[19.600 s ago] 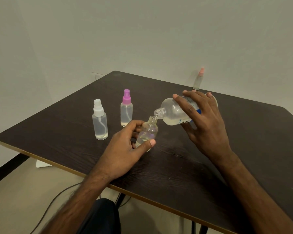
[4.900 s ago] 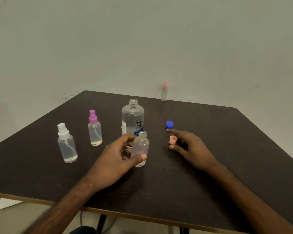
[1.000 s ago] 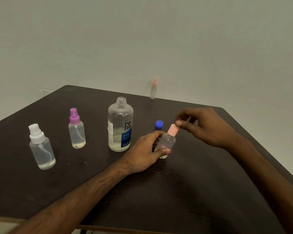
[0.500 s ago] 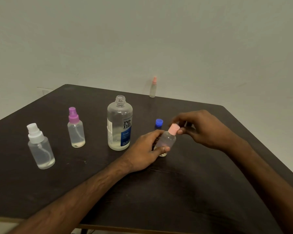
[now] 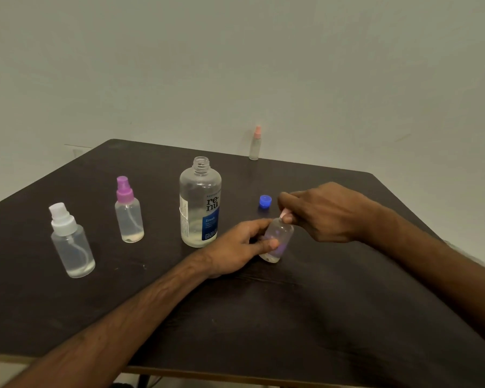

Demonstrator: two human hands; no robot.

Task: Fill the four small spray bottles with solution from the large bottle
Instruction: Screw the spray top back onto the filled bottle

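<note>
My left hand (image 5: 237,249) grips a small clear bottle (image 5: 279,240) that stands tilted on the dark table (image 5: 305,317). My right hand (image 5: 324,211) pinches the bottle's pink cap (image 5: 285,214), mostly hidden by the fingers. The large clear bottle (image 5: 200,204) with a blue label stands uncapped just left, with a little liquid at its bottom. Its blue cap (image 5: 265,201) lies behind the small bottle. A purple-topped spray bottle (image 5: 128,212) and a white-topped spray bottle (image 5: 69,242) stand capped further left. A slim pink-topped bottle (image 5: 255,144) stands at the table's far edge.
A pale wall rises right behind the table's far edge. The near table edge runs along the bottom of the view. The table's right edge slants away beside my right forearm.
Over the last second my right hand has closed over the pink cap on the small bottle, covering most of it. My left hand keeps its hold on the bottle.
</note>
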